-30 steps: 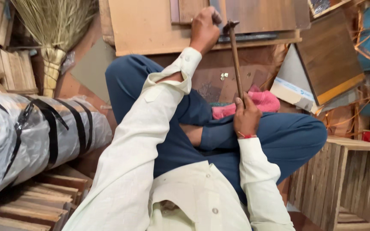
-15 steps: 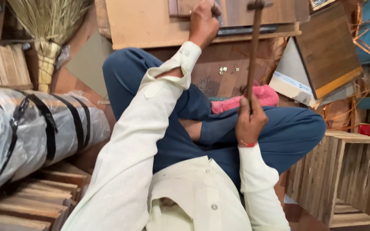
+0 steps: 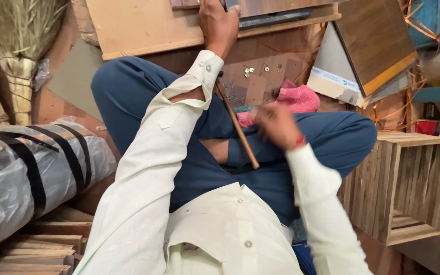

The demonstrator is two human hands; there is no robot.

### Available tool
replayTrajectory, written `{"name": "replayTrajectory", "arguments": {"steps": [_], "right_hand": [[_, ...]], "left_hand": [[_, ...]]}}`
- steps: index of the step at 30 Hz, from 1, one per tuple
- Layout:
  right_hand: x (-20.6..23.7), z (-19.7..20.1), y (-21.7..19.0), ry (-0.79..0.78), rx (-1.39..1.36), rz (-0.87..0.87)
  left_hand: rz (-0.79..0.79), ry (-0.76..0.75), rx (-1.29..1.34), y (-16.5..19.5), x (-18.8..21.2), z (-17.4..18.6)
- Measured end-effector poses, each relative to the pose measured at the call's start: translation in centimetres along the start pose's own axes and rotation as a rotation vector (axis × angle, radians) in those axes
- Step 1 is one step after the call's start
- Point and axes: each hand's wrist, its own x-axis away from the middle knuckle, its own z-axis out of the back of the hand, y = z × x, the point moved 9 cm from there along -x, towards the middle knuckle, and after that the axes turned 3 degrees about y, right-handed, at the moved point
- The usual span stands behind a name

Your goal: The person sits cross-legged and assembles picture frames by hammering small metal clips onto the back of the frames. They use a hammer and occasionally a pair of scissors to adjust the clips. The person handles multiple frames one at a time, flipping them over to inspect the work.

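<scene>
My left hand (image 3: 219, 23) reaches forward to the top edge of the view. It rests on a dark wood strip (image 3: 281, 7) lying on a pale plywood board (image 3: 138, 28), its fingertips pinched on a small grey piece (image 3: 232, 6). A hammer's brown wooden handle (image 3: 239, 130) lies slanted across my blue-trousered lap, and its head is hidden under my left forearm. My right hand (image 3: 276, 125) is blurred, just right of the handle. I cannot tell whether it touches the handle.
A pink cloth (image 3: 296, 99) and several small metal brackets (image 3: 260, 69) lie on the floor ahead. A slatted wooden crate (image 3: 408, 188) stands at the right, a plastic-wrapped bundle with black straps (image 3: 31, 168) at the left. A broom (image 3: 19, 56) stands far left, and boards (image 3: 373, 46) lean at the upper right.
The hammer, raised upright in my right hand before, has come down and now lies across my lap. My right hand has dropped lower and is moving. My left hand stays on the board.
</scene>
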Motion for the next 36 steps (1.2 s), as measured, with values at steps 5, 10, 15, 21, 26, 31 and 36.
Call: {"name": "replayTrajectory", "arguments": {"steps": [5, 10, 15, 21, 26, 31, 36], "right_hand": [[-11.4, 8.2, -0.5, 0.497, 0.402, 0.280], [-17.8, 6.4, 2.2, 0.565, 0.563, 0.103], [-18.2, 5.1, 1.5, 0.569, 0.567, 0.212], [-18.5, 4.6, 3.4, 0.476, 0.403, 0.033], [-16.8, 5.5, 2.5, 0.585, 0.333, 0.082], [-12.1, 7.0, 2.1, 0.649, -0.026, 0.044], [-8.8, 4.7, 2.7, 0.567, -0.660, 0.124]], "left_hand": [[0.106, 0.013, 0.088, -1.8, 0.7, -0.8], [0.292, -0.102, 0.419, -1.9, -1.2, -1.9], [0.761, -0.580, 1.002, -0.2, -0.4, -6.2], [0.750, -0.729, 1.003, 2.1, -0.7, -6.2], [0.690, -0.725, 0.979, 3.1, 0.1, -5.4], [0.672, -0.527, 1.148, 2.9, 4.4, -4.2], [0.809, -0.540, 1.242, 0.7, 12.0, -5.1]]}}
